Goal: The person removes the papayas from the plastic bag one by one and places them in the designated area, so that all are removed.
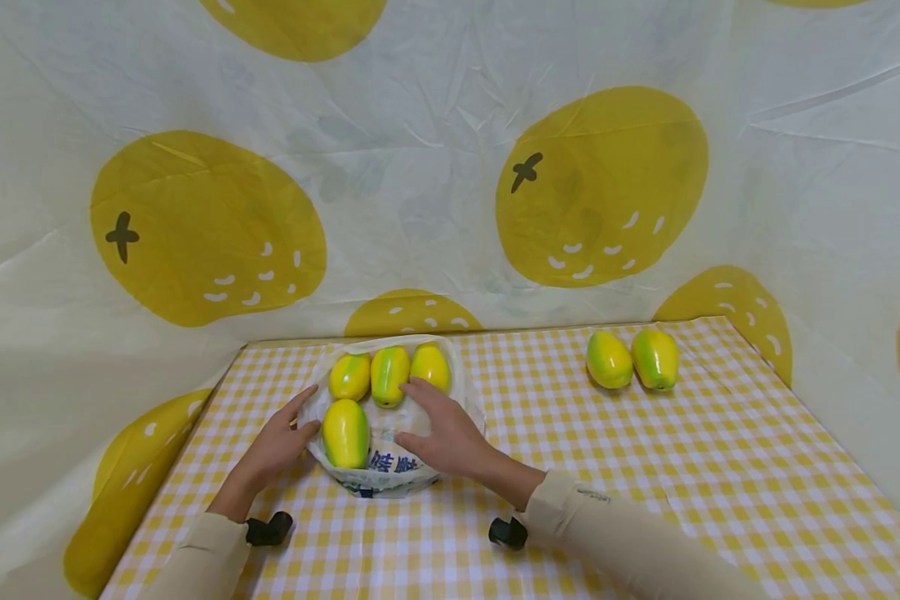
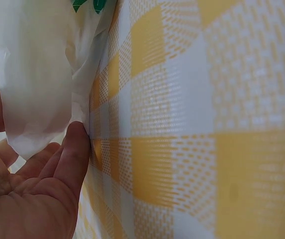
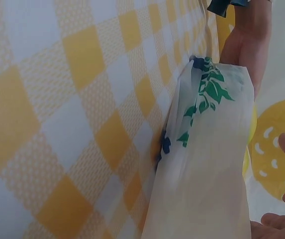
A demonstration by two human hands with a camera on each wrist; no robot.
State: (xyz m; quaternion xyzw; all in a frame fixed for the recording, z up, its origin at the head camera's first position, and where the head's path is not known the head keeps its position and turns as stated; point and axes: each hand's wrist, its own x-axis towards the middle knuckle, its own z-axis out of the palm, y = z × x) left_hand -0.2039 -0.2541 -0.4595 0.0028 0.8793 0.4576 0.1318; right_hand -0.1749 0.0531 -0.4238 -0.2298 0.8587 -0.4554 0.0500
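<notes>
A white plastic bag with its mouth spread wide lies on the table's left half. Inside it are several glossy yellow-green papayas: one papaya at the near left, the others in a row at the back. My left hand is at the bag's left rim, its fingers outside against the bag wall. Over the bag's right side reaches my right hand, thumb and fingers apart, fingertips close to the middle back papaya. Whether they touch it cannot be told. Neither hand grips a papaya.
Two more papayas, a left one and a right one, lie side by side at the back right of the table. A yellow-and-white checked cloth covers the table. Behind it hangs a white sheet printed with yellow fruit.
</notes>
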